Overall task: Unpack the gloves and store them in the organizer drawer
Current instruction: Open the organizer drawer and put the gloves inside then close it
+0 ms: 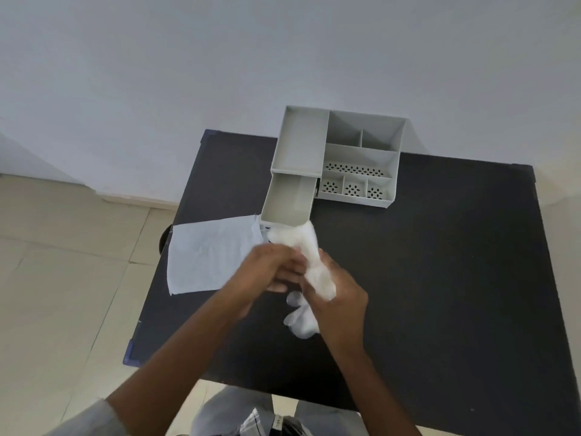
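At the middle of the black desk (440, 278), both hands clasp a bunched roll of white gloves (314, 262): the left hand (270, 269) pinches it from nine o'clock, the right hand (342, 297) curls round its lower end. Its top end touches the front edge of the pulled-out drawer (289, 199) of the grey organizer (345, 152) at twelve o'clock. A flattened packet (210, 256), probably the gloves' wrapper, lies at nine o'clock.

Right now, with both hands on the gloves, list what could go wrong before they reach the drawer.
1. The gloves are a loose bunch in the left hand and right hand; fingers dangling below may snag on the drawer rim.
2. Pushing them in might slide the open drawer or shift the organizer.
3. The empty wrapper overhangs the table edge and could fall.
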